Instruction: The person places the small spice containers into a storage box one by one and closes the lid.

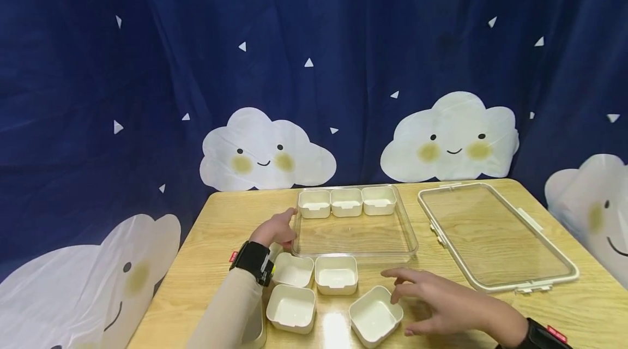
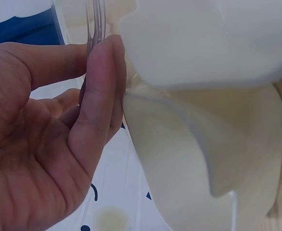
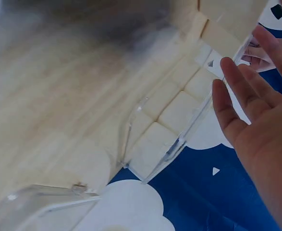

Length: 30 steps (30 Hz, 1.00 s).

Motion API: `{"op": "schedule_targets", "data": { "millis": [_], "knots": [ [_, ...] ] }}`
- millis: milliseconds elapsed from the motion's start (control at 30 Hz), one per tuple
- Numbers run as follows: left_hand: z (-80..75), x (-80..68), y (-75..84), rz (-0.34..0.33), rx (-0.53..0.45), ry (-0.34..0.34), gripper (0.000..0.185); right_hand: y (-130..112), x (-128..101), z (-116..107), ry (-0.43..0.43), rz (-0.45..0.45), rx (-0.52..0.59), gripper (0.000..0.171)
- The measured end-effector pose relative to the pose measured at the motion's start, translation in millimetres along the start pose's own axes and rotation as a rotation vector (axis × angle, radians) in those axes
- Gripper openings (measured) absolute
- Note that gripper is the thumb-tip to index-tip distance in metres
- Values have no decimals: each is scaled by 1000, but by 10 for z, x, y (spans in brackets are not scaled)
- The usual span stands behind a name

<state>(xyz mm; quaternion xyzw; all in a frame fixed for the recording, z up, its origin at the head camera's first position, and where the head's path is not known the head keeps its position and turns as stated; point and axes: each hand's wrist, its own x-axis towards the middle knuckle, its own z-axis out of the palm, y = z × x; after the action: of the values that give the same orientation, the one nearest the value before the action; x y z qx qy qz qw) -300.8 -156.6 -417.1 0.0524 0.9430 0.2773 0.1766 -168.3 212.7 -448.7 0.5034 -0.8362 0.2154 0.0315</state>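
Observation:
With thumb and fingers on either side, my left hand (image 1: 276, 230) pinches the left wall of a clear plastic box (image 1: 350, 240); the left wrist view shows that clear wall (image 2: 96, 21) between them. Three small white bins (image 1: 314, 205) stand in a row along the box's far side. My right hand (image 1: 436, 301) has its fingers spread, and its index finger overlaps the right rim of a loose white bin (image 1: 369, 320), which sits turned at an angle on the table.
More white bins stand in front of the box, including one at the centre (image 1: 336, 278) and one nearer (image 1: 292, 310); another is partly behind the left sleeve. A clear lid with a white frame (image 1: 436, 229) lies on the right. A dark blue curtain (image 1: 314, 87) hangs behind the wooden table (image 1: 240, 210).

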Motion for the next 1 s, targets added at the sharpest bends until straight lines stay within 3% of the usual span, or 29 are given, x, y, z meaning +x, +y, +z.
{"op": "schedule_targets", "data": {
  "millis": [467,833,1000],
  "knots": [
    [12,-14,-5,23,2,30,67,68,-149,123,55,28,48,16],
    [85,-4,-4,76,-11,153,59,90,-202,116,78,87,134,16],
    [116,-49,20,101,-27,164,62,108,-220,130,109,83,127,16]
  ]
}}
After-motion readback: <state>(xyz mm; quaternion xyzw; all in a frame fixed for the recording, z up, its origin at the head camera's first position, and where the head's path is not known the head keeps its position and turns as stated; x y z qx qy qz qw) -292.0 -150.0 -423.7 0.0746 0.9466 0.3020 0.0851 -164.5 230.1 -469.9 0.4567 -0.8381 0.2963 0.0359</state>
